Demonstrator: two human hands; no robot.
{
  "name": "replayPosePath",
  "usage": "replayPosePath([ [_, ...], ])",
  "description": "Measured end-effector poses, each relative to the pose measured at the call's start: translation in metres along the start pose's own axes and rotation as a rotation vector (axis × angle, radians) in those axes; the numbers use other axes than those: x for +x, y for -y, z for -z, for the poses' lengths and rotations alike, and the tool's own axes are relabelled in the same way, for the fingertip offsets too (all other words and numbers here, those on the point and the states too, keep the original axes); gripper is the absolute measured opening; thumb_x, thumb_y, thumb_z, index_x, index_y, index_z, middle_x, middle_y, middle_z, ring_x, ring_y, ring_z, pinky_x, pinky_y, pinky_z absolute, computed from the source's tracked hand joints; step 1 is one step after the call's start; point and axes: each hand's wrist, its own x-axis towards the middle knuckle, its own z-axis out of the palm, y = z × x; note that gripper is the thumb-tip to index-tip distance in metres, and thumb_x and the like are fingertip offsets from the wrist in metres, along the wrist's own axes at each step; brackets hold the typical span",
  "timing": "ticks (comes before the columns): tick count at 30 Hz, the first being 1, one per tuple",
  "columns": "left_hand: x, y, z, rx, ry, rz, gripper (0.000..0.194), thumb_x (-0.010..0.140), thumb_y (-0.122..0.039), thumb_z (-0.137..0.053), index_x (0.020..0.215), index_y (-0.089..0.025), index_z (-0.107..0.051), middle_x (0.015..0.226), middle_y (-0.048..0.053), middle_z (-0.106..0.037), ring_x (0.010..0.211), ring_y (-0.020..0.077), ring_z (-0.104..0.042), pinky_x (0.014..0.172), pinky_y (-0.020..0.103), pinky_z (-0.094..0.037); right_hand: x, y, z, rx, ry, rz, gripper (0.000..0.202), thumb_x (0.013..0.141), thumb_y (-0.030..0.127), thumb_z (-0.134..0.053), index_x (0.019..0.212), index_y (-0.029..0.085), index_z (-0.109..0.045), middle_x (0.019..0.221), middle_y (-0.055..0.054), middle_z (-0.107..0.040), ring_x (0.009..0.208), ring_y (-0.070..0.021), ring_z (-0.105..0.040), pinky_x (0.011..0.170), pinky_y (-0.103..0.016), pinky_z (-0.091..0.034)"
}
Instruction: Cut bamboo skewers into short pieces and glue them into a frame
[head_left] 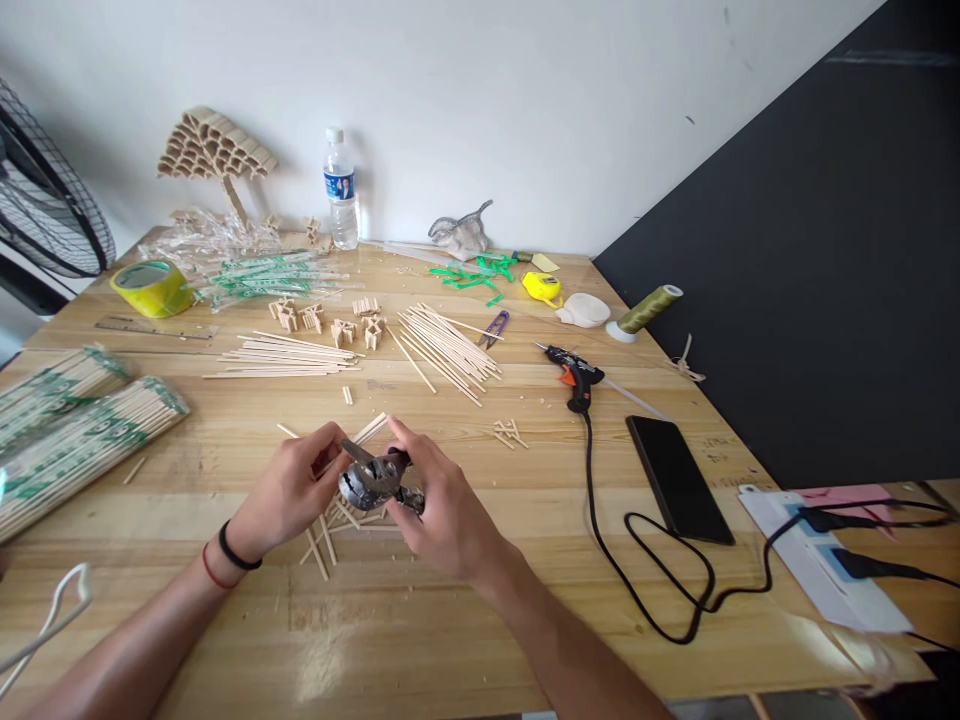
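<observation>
A pair of metal cutting pliers [379, 480] is sitting between the two hands, low over the middle of the wooden table [465, 620]. The right hand [442, 510] is wrapping closed around the handles from the right side. The left hand [289, 492] is closing its fingers on the head end of the tool, together with a thin wooden stick [369, 430] that is pointing up and away. Just under the hands, short cut stick pieces [330, 530] are lying scattered on the table.

Further back, a fan of long loose sticks [446, 350] and another flat row of sticks [289, 357] are lying, with small glued stick blocks [330, 322] between and behind them. A purple thread snipper [493, 328] is lying beside the fan. To the right, a black and orange hot glue gun [571, 372] is resting on the table, its black cord [637, 560] curling toward the near edge, near a dark phone [679, 478] lying face up.

At the left edge, wrapped bundles of sticks [75, 430] with green print are lying; the writing is too small to read. Behind them a yellow tape roll [150, 287] and a ruler [154, 328] are lying. Near the wall a water bottle [341, 190] with a blue label is standing, the label is not readable, next to a tree-shaped stick model [214, 155]. On the far right side a yellow tape measure [541, 287] and a spool of olive thread [646, 310] are lying.
</observation>
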Motion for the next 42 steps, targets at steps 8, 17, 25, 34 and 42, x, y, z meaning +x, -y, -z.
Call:
replayPosePath([
  [8,0.0,0.0,-0.0001,0.005,0.0,-0.001,0.028,0.096,-0.042,-0.051,0.08,-0.019,-0.055,0.063,-0.001,-0.061,0.056,0.0134,-0.048,0.055,0.025,-0.038,-0.0004,0.0002,0.0012,-0.008,-0.002,0.013,0.08,0.083,0.012,-0.064,0.158,0.02,-0.035,0.129,-0.014,-0.065,0.119,-0.029,-0.061,0.108,-0.05,-0.051],
  [17,-0.0002,-0.0002,0.0003,0.01,-0.004,-0.018,0.028,0.097,-0.04,-0.048,0.08,-0.019,-0.054,0.064,-0.001,-0.061,0.056,0.0127,-0.047,0.054,0.025,-0.037,-0.0003,0.0009,0.0008,-0.002,0.001,0.013,0.078,0.084,0.013,-0.063,0.157,0.017,-0.036,0.127,-0.015,-0.065,0.118,-0.0292,-0.061,0.108,-0.05,-0.052],
  [25,-0.0003,0.0017,0.0004,0.018,0.013,-0.019,0.025,0.096,-0.038,-0.051,0.081,-0.019,-0.055,0.063,-0.002,-0.061,0.055,0.0125,-0.046,0.054,0.024,-0.037,0.0,0.0007,0.0011,-0.004,0.005,0.019,0.081,0.083,0.011,-0.063,0.158,0.02,-0.035,0.128,-0.014,-0.065,0.118,-0.0293,-0.061,0.107,-0.05,-0.052],
  [34,-0.0002,-0.0007,0.0007,0.029,0.035,0.006,0.025,0.095,-0.038,-0.046,0.081,-0.019,-0.054,0.062,-0.001,-0.058,0.055,0.0134,-0.045,0.055,0.025,-0.036,-0.0002,0.0005,0.0006,-0.005,0.013,0.013,0.078,0.084,0.013,-0.063,0.157,0.015,-0.036,0.13,-0.016,-0.064,0.12,-0.0297,-0.06,0.109,-0.051,-0.051],
  [42,0.0004,0.0004,-0.0004,0.027,0.033,-0.001,0.027,0.095,-0.04,-0.044,0.082,-0.019,-0.054,0.064,-0.001,-0.058,0.056,0.0139,-0.044,0.055,0.026,-0.036,0.0001,0.0014,0.0005,-0.01,0.01,0.011,0.078,0.084,0.012,-0.062,0.157,0.016,-0.036,0.131,-0.016,-0.064,0.12,-0.0295,-0.06,0.109,-0.051,-0.051],
])
